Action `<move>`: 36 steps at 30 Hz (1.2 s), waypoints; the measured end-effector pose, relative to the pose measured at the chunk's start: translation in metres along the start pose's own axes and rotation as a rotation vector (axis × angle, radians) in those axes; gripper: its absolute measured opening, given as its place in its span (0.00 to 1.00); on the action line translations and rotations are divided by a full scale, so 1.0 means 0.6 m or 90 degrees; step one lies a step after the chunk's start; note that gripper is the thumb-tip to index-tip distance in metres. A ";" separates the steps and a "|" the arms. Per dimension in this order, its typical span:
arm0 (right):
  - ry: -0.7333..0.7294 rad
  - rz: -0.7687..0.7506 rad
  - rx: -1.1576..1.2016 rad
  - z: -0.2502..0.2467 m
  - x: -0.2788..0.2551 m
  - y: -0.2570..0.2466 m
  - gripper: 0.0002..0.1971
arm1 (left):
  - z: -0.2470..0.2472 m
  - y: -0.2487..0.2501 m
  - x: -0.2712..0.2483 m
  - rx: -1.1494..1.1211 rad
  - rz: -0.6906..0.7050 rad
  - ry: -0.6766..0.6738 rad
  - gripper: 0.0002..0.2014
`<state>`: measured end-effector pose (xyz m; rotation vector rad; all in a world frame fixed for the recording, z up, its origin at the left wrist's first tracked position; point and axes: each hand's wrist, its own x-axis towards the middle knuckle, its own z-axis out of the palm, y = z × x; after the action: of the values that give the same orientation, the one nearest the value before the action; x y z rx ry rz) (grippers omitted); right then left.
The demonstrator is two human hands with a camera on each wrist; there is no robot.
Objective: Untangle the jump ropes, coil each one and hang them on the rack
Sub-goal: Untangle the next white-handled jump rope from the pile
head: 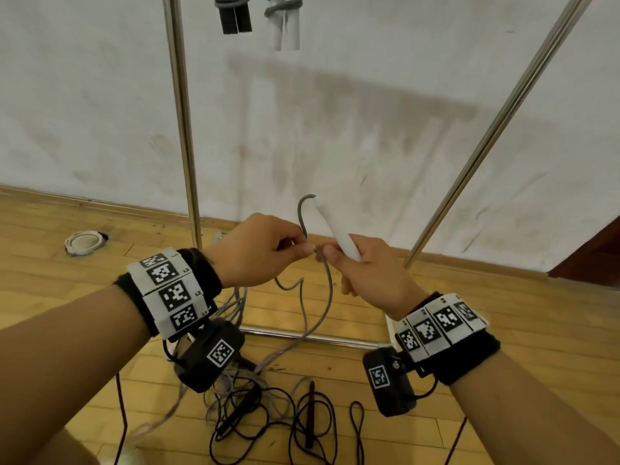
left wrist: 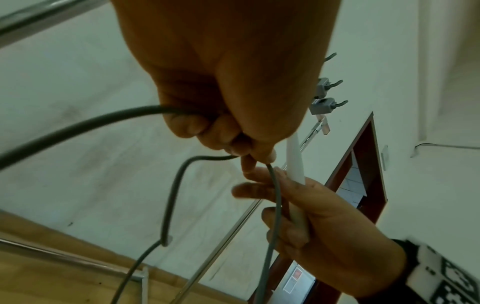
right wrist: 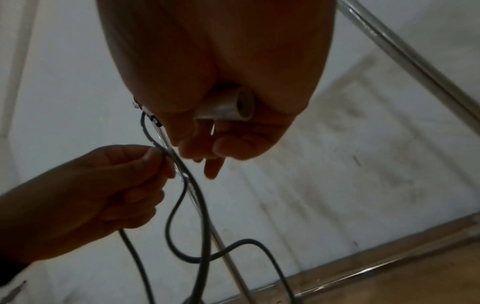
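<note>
Hands are up in front of the rack [head: 183,129], nearly touching. Right hand [head: 372,273] is wrapped round a white handle [head: 335,229] that tilts up and away, w/ the grey rope [head: 330,290] coming out its far tip. Left hand [head: 258,250] pinches that same rope betw thumb & finger, right beside the handle. Rest of the grey rope drops to the wood floor [head: 503,330] and mixes w/ a black rope [head: 268,424] near my feet. Two coiled ropes [head: 258,11] hang at the top of the rack.
</note>
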<state>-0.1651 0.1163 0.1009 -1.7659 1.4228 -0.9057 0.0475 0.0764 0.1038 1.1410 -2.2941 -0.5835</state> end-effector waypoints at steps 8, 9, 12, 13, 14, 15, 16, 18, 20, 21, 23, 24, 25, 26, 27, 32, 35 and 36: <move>-0.001 0.010 0.057 0.018 0.009 -0.021 0.06 | -0.003 -0.015 -0.015 -0.042 -0.021 0.032 0.09; 0.015 -0.002 0.030 0.017 0.013 -0.022 0.06 | -0.002 -0.021 -0.017 -0.049 -0.024 -0.007 0.09; 0.050 -0.040 -0.030 0.009 0.020 -0.025 0.09 | 0.005 -0.040 -0.021 -0.091 -0.042 -0.123 0.09; 0.062 -0.049 -0.038 0.006 0.021 -0.026 0.09 | 0.009 -0.046 -0.022 -0.096 -0.051 -0.150 0.09; 0.079 -0.057 -0.040 0.003 0.022 -0.027 0.09 | 0.014 -0.050 -0.023 -0.094 -0.060 -0.175 0.10; 0.101 -0.066 -0.038 -0.001 0.024 -0.027 0.08 | 0.019 -0.054 -0.024 -0.088 -0.070 -0.201 0.10; 0.127 -0.074 -0.036 -0.006 0.026 -0.027 0.08 | 0.024 -0.056 -0.026 -0.085 -0.080 -0.224 0.10; 0.178 -0.095 -0.030 -0.020 0.029 -0.026 0.08 | 0.033 -0.060 -0.028 -0.087 -0.099 -0.257 0.11; 0.212 -0.118 -0.024 -0.032 0.031 -0.024 0.08 | 0.040 -0.062 -0.028 -0.082 -0.106 -0.257 0.12; 0.225 -0.125 -0.023 -0.036 0.030 -0.022 0.08 | 0.042 -0.063 -0.026 -0.077 -0.109 -0.249 0.12; 0.249 -0.132 -0.015 -0.044 0.030 -0.019 0.08 | 0.044 -0.065 -0.024 -0.061 -0.124 -0.248 0.12; 0.264 -0.135 -0.007 -0.049 0.030 -0.018 0.08 | 0.046 -0.070 -0.025 -0.042 -0.132 -0.261 0.11; 0.284 -0.138 0.001 -0.056 0.030 -0.018 0.08 | 0.047 -0.075 -0.028 -0.012 -0.142 -0.281 0.11; 0.310 -0.139 0.007 -0.065 0.031 -0.017 0.08 | 0.049 -0.083 -0.030 0.026 -0.152 -0.302 0.11; 0.335 -0.137 0.012 -0.074 0.032 -0.015 0.08 | 0.051 -0.091 -0.034 0.061 -0.162 -0.319 0.12; 0.371 -0.069 -0.009 -0.110 0.032 0.014 0.09 | 0.038 -0.117 -0.036 0.092 -0.181 -0.307 0.15; 0.345 -0.006 -0.064 -0.122 0.029 0.032 0.09 | 0.020 -0.116 -0.033 0.120 -0.163 -0.287 0.15; 0.330 -0.001 -0.073 -0.121 0.026 0.034 0.11 | 0.015 -0.112 -0.033 0.127 -0.154 -0.275 0.15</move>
<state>-0.2345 0.0916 0.1233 -1.6834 1.8229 -1.3754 0.0926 0.0565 0.0534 1.5272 -2.6405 -0.7675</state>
